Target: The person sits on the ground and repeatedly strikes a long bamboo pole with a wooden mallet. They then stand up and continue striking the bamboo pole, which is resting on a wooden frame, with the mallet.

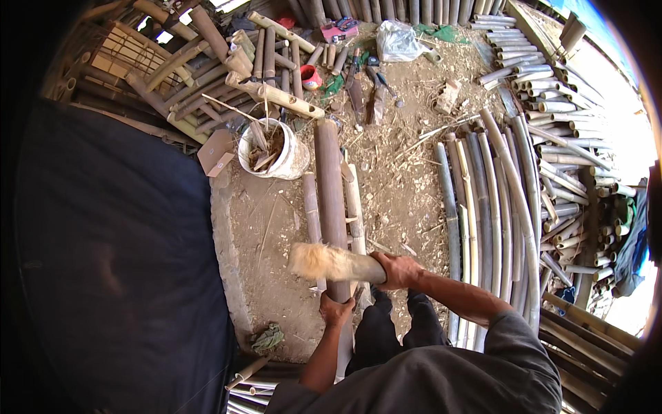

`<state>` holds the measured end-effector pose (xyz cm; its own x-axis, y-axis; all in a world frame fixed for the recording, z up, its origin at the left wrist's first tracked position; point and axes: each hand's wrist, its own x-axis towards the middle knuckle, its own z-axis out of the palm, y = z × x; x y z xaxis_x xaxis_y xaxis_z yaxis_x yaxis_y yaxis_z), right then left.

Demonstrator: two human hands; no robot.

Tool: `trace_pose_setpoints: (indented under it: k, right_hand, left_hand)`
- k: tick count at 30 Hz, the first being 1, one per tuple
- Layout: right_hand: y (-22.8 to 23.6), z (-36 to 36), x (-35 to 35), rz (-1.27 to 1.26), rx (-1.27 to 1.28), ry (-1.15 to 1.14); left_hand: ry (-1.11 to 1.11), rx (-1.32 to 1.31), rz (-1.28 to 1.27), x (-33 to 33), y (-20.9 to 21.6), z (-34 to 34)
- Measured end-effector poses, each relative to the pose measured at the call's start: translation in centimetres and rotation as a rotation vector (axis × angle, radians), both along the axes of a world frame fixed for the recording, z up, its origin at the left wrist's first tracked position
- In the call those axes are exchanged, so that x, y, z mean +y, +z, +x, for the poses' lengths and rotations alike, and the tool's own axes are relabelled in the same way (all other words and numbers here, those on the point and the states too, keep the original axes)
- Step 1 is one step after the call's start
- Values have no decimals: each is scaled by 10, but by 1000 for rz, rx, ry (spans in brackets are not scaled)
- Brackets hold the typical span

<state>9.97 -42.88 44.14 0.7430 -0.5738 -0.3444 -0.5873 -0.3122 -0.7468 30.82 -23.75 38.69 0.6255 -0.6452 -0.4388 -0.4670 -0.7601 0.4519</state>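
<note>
My right hand (400, 270) is wrapped around the bare end of a thick wooden club (367, 268). The club's pale, badly frayed head (318, 261) points left, above a dark bamboo pole (330, 186) that runs away from me. On the near part of that pole my left hand (336, 310) is closed, its knuckles below the club. A thin dark edge (358, 295) sticks out on the right side of this hand; what the fingers grip is mostly hidden. Two thinner bamboo pieces, a left one (312, 207) and a right one (356, 207), flank the pole.
A white bucket (296, 157) of scraps stands beyond, left of the pole. Long bamboo poles (493, 221) lie at my right, short cut lengths (558, 152) behind them. Black cloth (117, 262) hangs at left. A saw (355, 96) lies among tools ahead.
</note>
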Motion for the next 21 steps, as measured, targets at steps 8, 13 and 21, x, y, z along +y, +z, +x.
trace_pose_setpoints:
  k: [8,13,21]
  right_hand:
    - [-3,-5,-1,-11,-85,13]
    - [12,4,-6,22,86,49]
    - [13,-1,-3,49,177,57]
  left_hand:
    - [18,-20,42,-12,3,-5]
    - [19,9,38,-5,-3,0]
    - [-22,-43,36,-6,-2,-2]
